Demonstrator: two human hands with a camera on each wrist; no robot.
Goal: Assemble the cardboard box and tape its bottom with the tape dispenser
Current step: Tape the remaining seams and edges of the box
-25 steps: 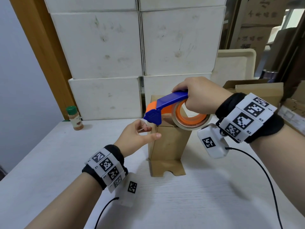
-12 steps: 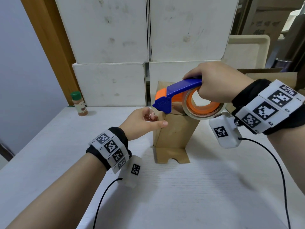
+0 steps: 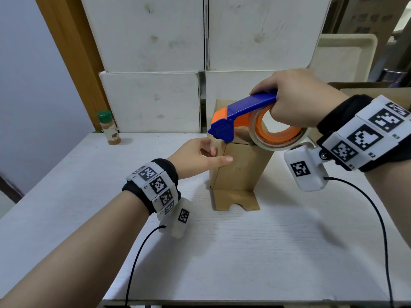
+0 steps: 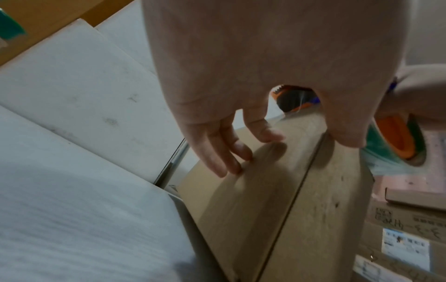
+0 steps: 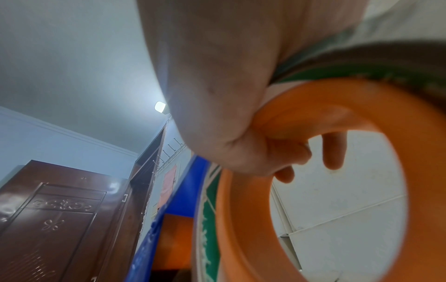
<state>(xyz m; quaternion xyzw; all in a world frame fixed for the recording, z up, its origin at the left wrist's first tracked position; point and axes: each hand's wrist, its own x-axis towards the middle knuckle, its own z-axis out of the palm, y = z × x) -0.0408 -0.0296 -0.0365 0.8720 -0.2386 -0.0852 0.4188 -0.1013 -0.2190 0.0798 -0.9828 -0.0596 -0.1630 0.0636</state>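
Well, taking the cardboard box point(image 3: 239, 165) as my landmark, it stands upright on the white table point(image 3: 244, 252) with one loose flap lying flat on the tabletop at its near foot; I can't see inside it. Far to the left of the box, by the wooden frame, stands a small spice jar point(image 3: 108, 127) with a green cap and brownish contents. Just left of the box is my left hand point(image 3: 198, 157), fingers relaxed and fairly straight: the thumb lies against the box's near face, the fingertips point(image 4: 237, 150) rest on its left side near the top edge, gripping nothing. On top of the box sits the blue and orange tape dispenser point(image 3: 249, 120), its front end at the box's upper left corner. My right hand point(image 3: 298, 98), up and right of the box, is wrapped around the dispenser's handle, fingers curled through the orange core. Behind the box rise stacked white cartons point(image 3: 153, 101).
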